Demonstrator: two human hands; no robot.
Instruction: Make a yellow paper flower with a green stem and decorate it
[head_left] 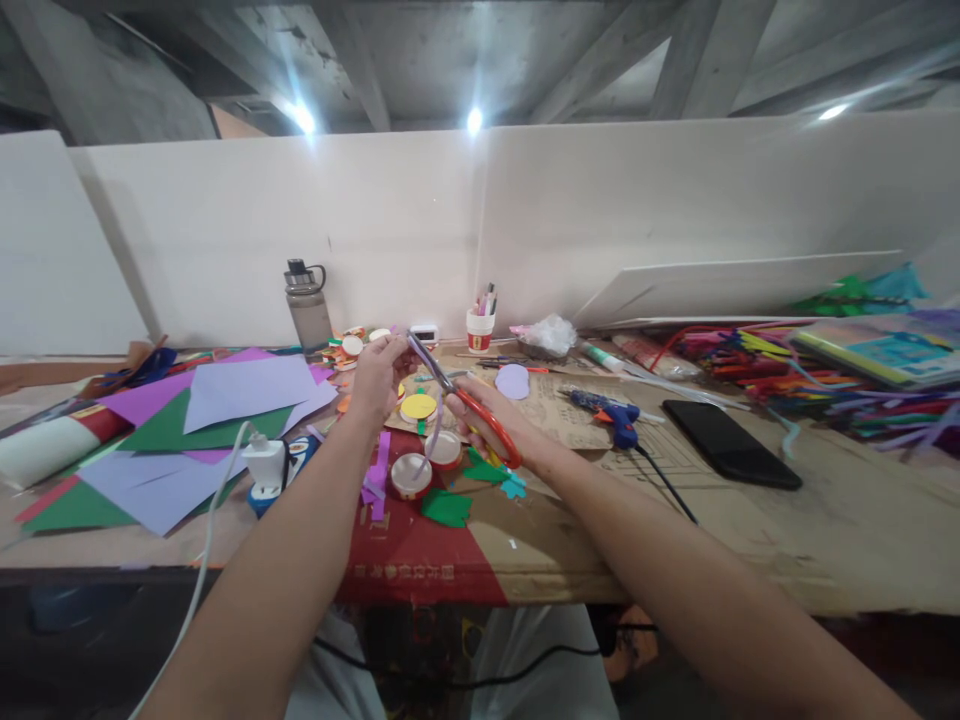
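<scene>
My right hand [480, 405] is closed on the red handles of a pair of scissors [444, 381], whose blades point up and left. The blade tips reach my left hand [381, 372], which has its fingers pinched near them on something too small to make out. A thin pale purple strip [435, 430] hangs below the scissors. Under my hands are two open round paper cups [412, 476], a yellow disc [418, 406], purple paper strips [377, 475] and green paper pieces [446, 508].
Coloured paper sheets [247, 392] and a white plug [265, 465] with a cable lie left. A bottle [307, 305] and pen cup [481, 330] stand behind. Rightward are a blue glue gun [621, 422], a black phone [729, 443] and pipe cleaners [720, 365].
</scene>
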